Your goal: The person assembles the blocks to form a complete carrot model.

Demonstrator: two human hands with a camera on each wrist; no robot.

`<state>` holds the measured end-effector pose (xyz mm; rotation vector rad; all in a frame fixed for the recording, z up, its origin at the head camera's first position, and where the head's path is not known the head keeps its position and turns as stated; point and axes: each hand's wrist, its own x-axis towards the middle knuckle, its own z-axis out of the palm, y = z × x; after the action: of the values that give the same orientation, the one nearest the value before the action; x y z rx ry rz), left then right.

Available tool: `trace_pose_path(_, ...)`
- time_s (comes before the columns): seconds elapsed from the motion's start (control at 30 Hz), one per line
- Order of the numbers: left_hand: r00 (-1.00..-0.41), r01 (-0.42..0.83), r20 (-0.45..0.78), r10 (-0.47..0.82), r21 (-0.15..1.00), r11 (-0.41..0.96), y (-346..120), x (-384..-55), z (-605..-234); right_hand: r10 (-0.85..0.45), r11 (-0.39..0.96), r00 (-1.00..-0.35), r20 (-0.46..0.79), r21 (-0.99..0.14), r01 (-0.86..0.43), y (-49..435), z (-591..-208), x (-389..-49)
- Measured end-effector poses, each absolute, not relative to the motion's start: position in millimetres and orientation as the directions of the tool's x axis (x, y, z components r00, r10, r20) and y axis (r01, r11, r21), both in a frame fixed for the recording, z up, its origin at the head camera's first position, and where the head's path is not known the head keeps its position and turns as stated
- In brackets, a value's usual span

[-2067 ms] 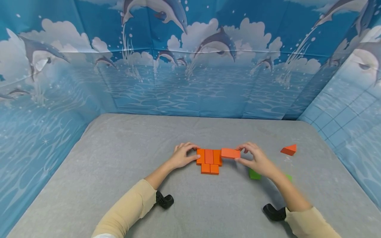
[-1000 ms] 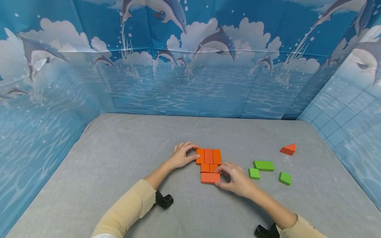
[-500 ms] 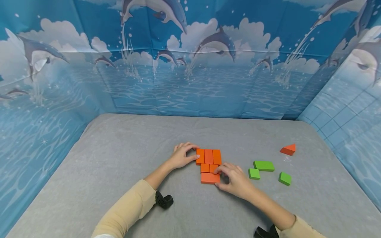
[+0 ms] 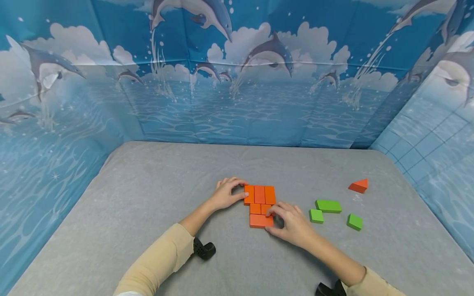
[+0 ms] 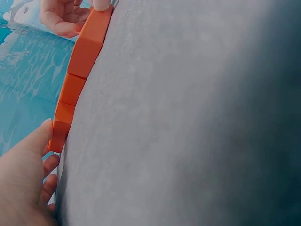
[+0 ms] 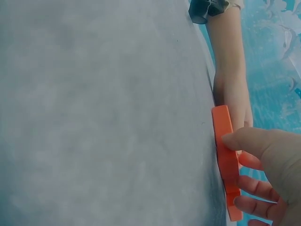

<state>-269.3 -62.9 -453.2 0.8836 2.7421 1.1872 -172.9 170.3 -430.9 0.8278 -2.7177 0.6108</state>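
Observation:
Several flat orange blocks lie together on the grey cloth: three upright ones side by side at the back, two small blocks (image 4: 255,209) below them, and a crosswise rectangular block (image 4: 260,221) at the front. At the back row's left end, my left hand (image 4: 225,193) holds the leftmost orange block (image 4: 250,192), thumb on its side and fingers at its far corner. My right hand (image 4: 294,224) pinches the front rectangular block at its right end. The right wrist view shows that thumb on the block's near face (image 6: 221,120). Part of the right small block is hidden behind fingers.
Right of the hands lie a long green block (image 4: 328,206), a small green block (image 4: 316,216) and another green block (image 4: 354,222). Farther back sits an orange triangular block (image 4: 359,186). A dolphin-print curtain (image 4: 237,111) encloses the grey cloth-covered table (image 4: 166,172).
My right hand has brought the rectangular orange block from beside the back row's right end to the front, below the small blocks. Green blocks came into full view. My left hand stayed put.

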Motion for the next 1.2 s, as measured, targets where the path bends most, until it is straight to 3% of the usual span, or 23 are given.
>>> trace_pose_path(0.43,-0.804,0.56,0.285,0.521,0.657,0.505,-65,-268,-456,-0.473,0.755,-0.816,0.331,-0.325,-0.569,170,-431,-173)
trace_pose_path(0.83,-0.839,0.494,0.201,0.505,0.67,0.554,-62,-269,-453,-0.481,0.692,-0.79,0.38,-0.387,-0.609,180,-423,-180)
trace_pose_path(1.0,-0.833,0.503,0.219,0.507,0.68,0.533,-63,-269,-455,-0.407,0.679,-0.808,0.426,-0.45,-0.58,207,-400,-200)
trace_pose_path(1.2,-0.836,0.492,0.193,0.514,0.679,0.544,-63,-269,-453,-0.241,0.759,-0.837,0.491,-0.443,-0.478,264,-386,-222)
